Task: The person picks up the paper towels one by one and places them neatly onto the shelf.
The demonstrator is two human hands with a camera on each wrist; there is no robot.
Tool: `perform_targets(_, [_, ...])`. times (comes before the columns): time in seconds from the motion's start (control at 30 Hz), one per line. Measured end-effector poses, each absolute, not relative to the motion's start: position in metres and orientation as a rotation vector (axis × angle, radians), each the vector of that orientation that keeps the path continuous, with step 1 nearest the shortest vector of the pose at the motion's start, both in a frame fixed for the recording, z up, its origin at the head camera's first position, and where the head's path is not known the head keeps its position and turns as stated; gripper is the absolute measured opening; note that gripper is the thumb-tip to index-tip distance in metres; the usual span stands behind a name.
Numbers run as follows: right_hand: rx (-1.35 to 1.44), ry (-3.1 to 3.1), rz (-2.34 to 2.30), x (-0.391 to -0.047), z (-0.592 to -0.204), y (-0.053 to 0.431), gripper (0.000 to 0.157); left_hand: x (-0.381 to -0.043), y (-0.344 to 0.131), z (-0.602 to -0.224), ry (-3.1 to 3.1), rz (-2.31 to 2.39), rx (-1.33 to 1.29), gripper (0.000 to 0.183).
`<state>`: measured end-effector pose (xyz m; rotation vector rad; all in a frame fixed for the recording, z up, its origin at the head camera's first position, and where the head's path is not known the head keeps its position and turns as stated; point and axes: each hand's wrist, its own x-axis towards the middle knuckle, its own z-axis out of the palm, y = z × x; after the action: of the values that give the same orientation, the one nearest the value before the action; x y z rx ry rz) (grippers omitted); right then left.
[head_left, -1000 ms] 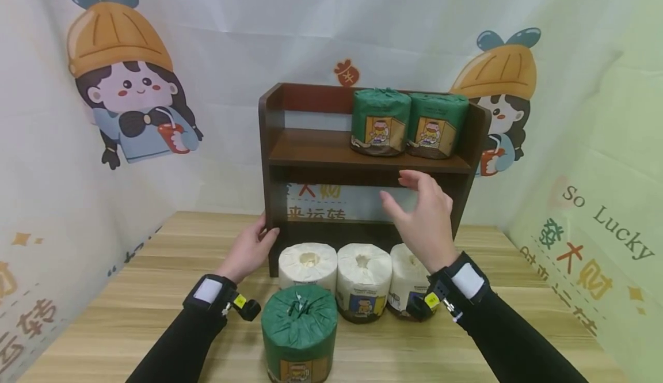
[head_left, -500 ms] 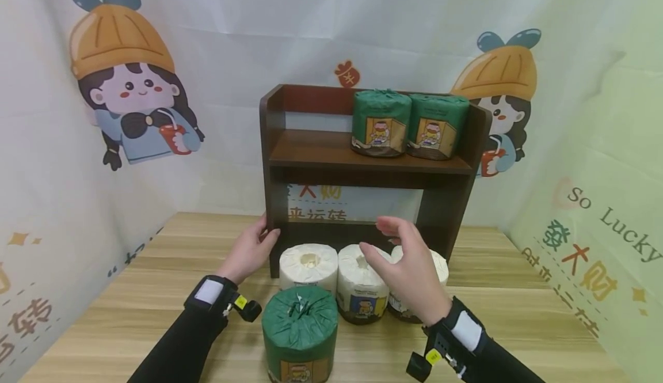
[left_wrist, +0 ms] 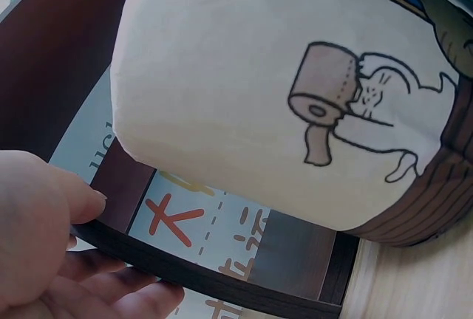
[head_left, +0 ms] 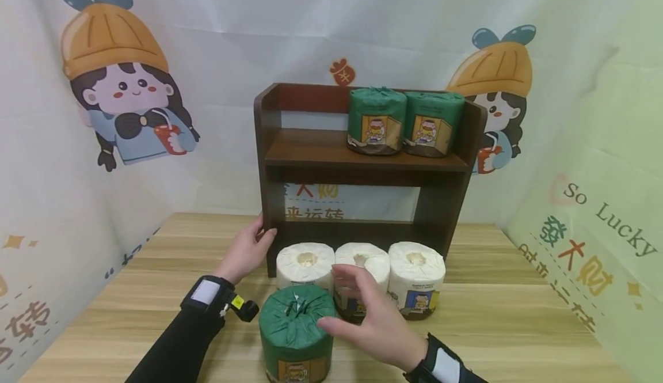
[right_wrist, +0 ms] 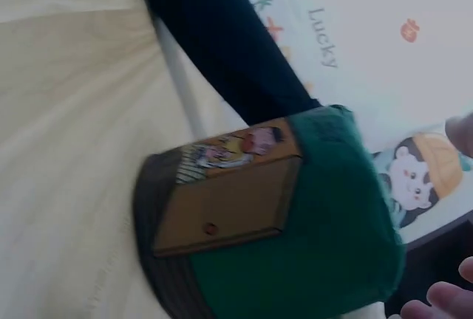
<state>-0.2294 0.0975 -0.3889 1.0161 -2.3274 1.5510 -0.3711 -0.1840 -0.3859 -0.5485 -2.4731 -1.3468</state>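
Note:
My left hand (head_left: pixel 244 251) holds the left side panel of a dark brown two-tier shelf (head_left: pixel 311 148). In the left wrist view, the thumb (left_wrist: pixel 81 199) lies on one side of the panel's edge and the fingers on the other. A green-wrapped toilet roll (head_left: pixel 297 324) stands upright on the table at the front. Beside and just above it is my right hand (head_left: pixel 377 328), thumb and fingers spread wide with nothing between them. That green roll (right_wrist: pixel 318 215) fills much of the right wrist view, with fingertips at the right edge.
Three white-wrapped toilet rolls, left (head_left: pixel 304 265), middle (head_left: pixel 380 265) and right (head_left: pixel 416 282), stand in a row before the shelf. Two green rolls, one (head_left: pixel 377 119) beside the other (head_left: pixel 434 122), sit at the upper tier's right. A printed cloth (head_left: pixel 223 112) hangs behind the wooden table (head_left: pixel 497 325).
My right hand has come down and leftward from in front of the shelf, past the white rolls, to the front green roll. The left hand keeps its hold on the panel.

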Motion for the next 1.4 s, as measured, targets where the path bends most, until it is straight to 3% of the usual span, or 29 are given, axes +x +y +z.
perform_targets(0.23, [1.055,-2.448,1.515,-0.226,-0.405,0.090,0.088,-0.371,-0.184,-0.386,-2.498,-1.333,-0.539,0.047])
perform_targets(0.77, [0.914,-2.633,1.673,-0.226,-0.431,0.077,0.109,-0.372,-0.184,-0.388,-2.495,-1.324,-0.541,0.046])
perform_targets(1.4, [1.025,-2.580,1.737,-0.234,-0.449,0.073,0.107,-0.371,-0.183,-0.385,-2.483,-1.312,-0.563,0.048])
